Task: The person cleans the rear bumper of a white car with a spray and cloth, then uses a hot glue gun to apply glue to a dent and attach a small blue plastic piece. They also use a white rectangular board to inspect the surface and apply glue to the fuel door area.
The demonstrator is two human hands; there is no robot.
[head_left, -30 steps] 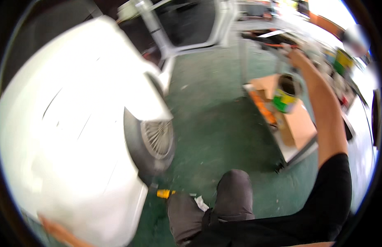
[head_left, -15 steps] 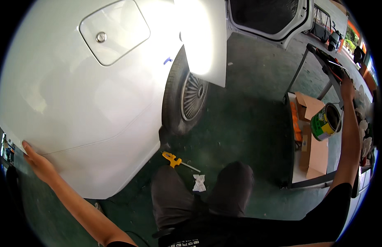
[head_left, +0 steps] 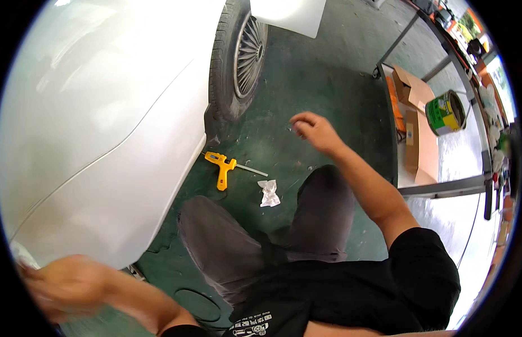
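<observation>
My left hand [head_left: 67,286] is smeared by motion at the lower left, beside the lower corner of the white car body [head_left: 98,129]; its fingers cannot be made out. Over the green floor, my right hand [head_left: 316,132] hangs in front of my right knee with its fingers curled in. Whatever it holds, if anything, is hidden. On the floor between the car and my knees lies a yellow glue gun [head_left: 220,167], a pale glue stick [head_left: 252,169] jutting from its back. A crumpled white wrapper [head_left: 269,193] is next to it.
The car's wheel [head_left: 241,56] stands ahead, with a white panel [head_left: 289,14] beyond. At the right is a cart [head_left: 441,188] holding cardboard boxes [head_left: 421,146], an orange item [head_left: 395,104] and a green and yellow can [head_left: 443,112]. A dark cable [head_left: 202,300] curls by my left leg.
My right hand has come back from the cart top to over the floor. My left hand has moved down from the car's edge. The view has tilted downward.
</observation>
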